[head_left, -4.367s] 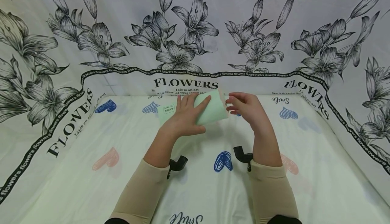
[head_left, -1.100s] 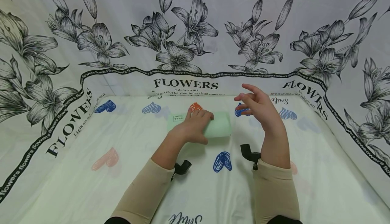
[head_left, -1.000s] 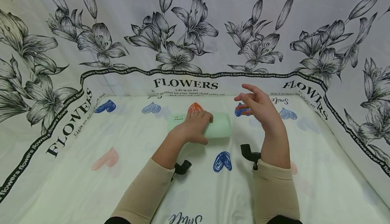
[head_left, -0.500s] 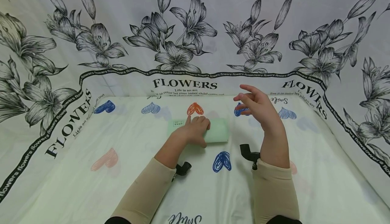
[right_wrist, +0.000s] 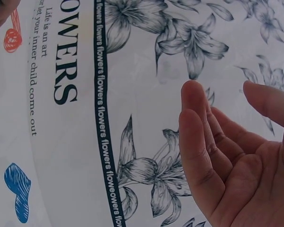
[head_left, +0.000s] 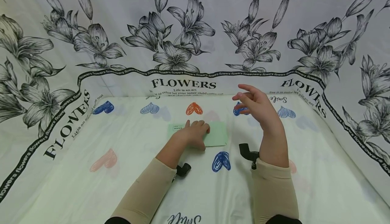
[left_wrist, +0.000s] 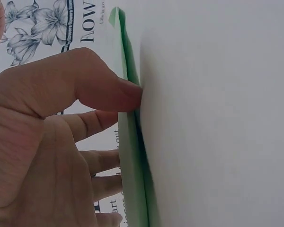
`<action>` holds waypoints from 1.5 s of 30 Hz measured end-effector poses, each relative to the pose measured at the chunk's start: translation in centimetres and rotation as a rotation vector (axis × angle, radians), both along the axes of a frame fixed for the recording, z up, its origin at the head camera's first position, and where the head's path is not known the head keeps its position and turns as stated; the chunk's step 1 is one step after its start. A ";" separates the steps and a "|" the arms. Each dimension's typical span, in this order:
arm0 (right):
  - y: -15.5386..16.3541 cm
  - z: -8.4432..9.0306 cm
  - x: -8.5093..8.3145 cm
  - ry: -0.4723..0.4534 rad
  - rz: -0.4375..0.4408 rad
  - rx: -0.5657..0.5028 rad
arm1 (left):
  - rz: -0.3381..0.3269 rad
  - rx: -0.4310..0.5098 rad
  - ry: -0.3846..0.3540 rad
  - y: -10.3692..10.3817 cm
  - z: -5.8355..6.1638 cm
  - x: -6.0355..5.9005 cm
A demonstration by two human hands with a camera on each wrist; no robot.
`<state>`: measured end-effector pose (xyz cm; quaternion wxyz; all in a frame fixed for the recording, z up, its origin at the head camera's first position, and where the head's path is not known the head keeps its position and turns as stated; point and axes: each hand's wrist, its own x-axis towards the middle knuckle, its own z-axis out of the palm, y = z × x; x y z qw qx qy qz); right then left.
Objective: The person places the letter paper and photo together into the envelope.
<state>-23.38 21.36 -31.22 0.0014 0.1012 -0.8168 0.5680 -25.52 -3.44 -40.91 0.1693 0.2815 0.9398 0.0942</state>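
I saw a heart-printed sheet (head_left: 91, 190) walled by flower cloth (head_left: 195, 31). My left hand (head_left: 193, 136) pressed curled fingers on the green paper (head_left: 217, 137) at centre. My right hand (head_left: 256, 105) hovered open at 2 o'clock, holding nothing.

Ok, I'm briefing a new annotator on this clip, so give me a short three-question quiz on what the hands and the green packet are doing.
1. True or false: the right hand touches the green packet.
2. Which hand presses the packet flat on the heart-print cloth? A left, B right, C both.
3. Fill in: the small printed label sits at the packet's ___ end in the head view.

Key
1. False: it is raised above the cloth, fingers relaxed, holding nothing.
2. A: the left hand lies on top, with its thumb at the near edge.
3. Left.
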 end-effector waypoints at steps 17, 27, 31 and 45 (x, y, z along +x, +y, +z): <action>-0.2 0.1 0.2 0.001 -0.005 0.018 | 0.059 -0.050 -0.092 -0.6 0.1 -0.2; -0.3 0.2 0.2 -0.012 -0.009 0.026 | 0.167 -0.051 0.009 -0.4 0.1 0.0; -0.3 0.2 0.2 -0.014 -0.006 0.025 | 0.227 -0.069 0.037 -0.3 0.2 0.1; -0.3 0.2 0.1 -0.036 0.009 0.048 | 0.328 -0.246 0.058 0.1 0.4 0.3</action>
